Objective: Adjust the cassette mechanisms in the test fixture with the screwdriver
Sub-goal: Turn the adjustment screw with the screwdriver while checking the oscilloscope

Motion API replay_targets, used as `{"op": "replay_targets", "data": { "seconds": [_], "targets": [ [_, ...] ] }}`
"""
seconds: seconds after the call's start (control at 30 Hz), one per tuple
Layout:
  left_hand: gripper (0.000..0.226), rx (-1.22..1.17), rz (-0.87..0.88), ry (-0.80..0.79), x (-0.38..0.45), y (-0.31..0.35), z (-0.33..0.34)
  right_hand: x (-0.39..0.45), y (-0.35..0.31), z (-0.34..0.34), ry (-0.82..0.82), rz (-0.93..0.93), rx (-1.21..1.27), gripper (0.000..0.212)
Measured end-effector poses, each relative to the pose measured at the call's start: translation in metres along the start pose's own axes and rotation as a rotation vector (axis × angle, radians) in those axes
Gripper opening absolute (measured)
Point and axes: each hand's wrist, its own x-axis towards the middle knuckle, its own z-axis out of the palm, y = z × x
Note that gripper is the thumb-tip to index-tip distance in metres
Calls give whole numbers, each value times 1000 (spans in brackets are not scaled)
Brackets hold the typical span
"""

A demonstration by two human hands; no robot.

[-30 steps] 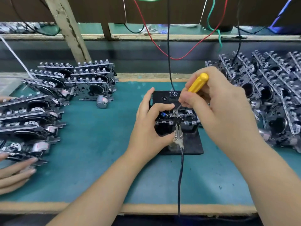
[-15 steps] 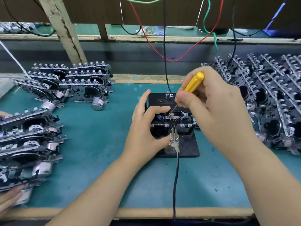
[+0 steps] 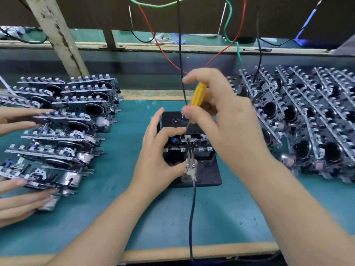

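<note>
A black test fixture lies at the middle of the teal mat, with a cassette mechanism seated in it. My left hand grips the mechanism's left side, thumb and forefinger curled round it. My right hand pinches a yellow-handled screwdriver; its thin shaft slants down and its tip sits on the mechanism's top. A metal clip on a black cable is attached at the mechanism's front edge.
Rows of cassette mechanisms lie on the left, and another person's hands hold some of them. A large stack of mechanisms fills the right. Red, green and black wires hang from above. The mat's wooden front edge is near.
The screwdriver handle has turned more upright in my right hand. The other person's hands have come further in on the left and taken hold of mechanisms there.
</note>
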Motion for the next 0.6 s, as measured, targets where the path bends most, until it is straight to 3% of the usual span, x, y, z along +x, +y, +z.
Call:
{"op": "replay_targets", "data": {
  "seconds": [0.17,0.33,0.6],
  "targets": [
    [65,-5,20,2,1,-1,-1,3,-1,3,8,-20,-10,27],
    [72,2,32,16,2,-1,3,2,2,0,-24,31,140,25],
    [63,-41,39,3,1,-1,5,-2,7,-2,-17,46,193,21]
  ]
}}
